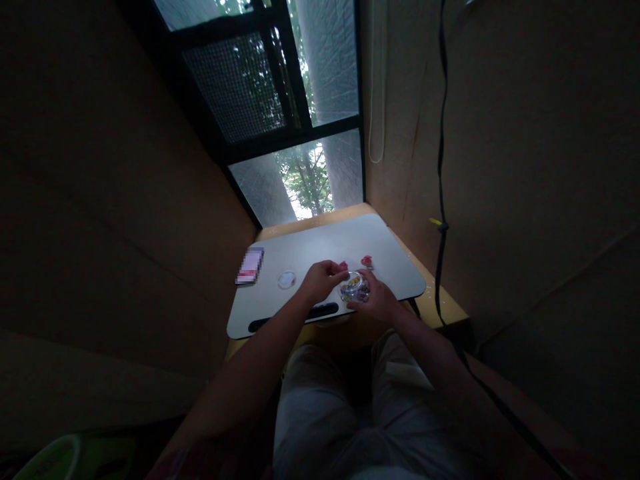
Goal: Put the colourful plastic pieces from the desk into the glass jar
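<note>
Clock: the jar is the centre, and 12 points to the top of the picture.
Jar: a clear, round jar (355, 293) over the near right part of the white table (330, 237); small yellow, purple and bluish pieces show inside, too small to name. Whether its base touches the table, I cannot tell.
Right hand: the right hand (381, 297), at 3 o'clock, curls around the side of the jar, fingers at the far side and thumb at the near side, gripping it.
Left hand: the left hand (321, 280), at 9 o'clock, has its thumb and fingertips brought close together beside the rim; whether they pinch anything, I cannot tell.
Pink piece: a small pink piece (343, 265) at 11 o'clock, right by the left fingertips; held or lying behind them is unclear.
Red piece: a small red piece (367, 261) on the table at 1 o'clock, just past the right fingers.
Lid: a round, clear lid (287, 279) lying flat at 9 o'clock, beyond the left hand.
Phone: a phone (250, 265), its screen blurred, near the table's left edge, between 9 and 10 o'clock.
Slot: a dark slot (324, 311) along the table's near edge at 8 o'clock, crossed by the left forearm.
Window: a dark-framed window (295, 140) between 11 and 12 o'clock, trees outside.
Cord: a black cord (441, 153) hanging by the wall at 2 o'clock, knotted beside a yellow tag (435, 221).
</note>
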A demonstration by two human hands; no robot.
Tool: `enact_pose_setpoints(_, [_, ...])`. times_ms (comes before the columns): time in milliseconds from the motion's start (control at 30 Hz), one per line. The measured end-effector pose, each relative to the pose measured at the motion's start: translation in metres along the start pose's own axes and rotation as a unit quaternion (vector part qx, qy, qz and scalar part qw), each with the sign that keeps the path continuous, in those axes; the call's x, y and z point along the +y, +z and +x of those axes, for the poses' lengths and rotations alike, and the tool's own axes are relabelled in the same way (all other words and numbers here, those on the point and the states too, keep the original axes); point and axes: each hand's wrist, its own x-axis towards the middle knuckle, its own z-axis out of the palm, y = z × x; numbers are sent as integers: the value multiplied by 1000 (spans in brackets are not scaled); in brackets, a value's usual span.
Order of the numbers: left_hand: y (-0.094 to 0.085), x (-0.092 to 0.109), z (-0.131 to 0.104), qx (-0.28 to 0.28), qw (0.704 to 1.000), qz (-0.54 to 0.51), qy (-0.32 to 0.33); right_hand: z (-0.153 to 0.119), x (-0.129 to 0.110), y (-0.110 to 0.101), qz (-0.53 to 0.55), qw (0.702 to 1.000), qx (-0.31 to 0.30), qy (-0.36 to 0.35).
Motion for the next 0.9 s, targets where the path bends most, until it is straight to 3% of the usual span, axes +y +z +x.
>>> enact_pose_setpoints(267, [5, 0, -1, -5, 1000, -15, 20, 0, 2, 2, -5, 1000, 13, -10])
enact_pose_setpoints(433, [-5, -3, -7, 33, 992, -121, -29, -1, 0, 1, -10, 1000, 6, -4])
enact_pose_setpoints(600, [-15, -22, -18, 56, 973, -210, -75, -1, -1, 0, -11, 1000, 7, -7])
enact_pose_setpoints(767, [-19, -37, -30, 102, 918, -361, -128, -2, 0, 1, -4, 1000, -2, 1])
enact_pose_setpoints(900, [-16, -37, -41, 124, 883, -436, -121, -2, -1, 0, 4, 1000, -7, 1])
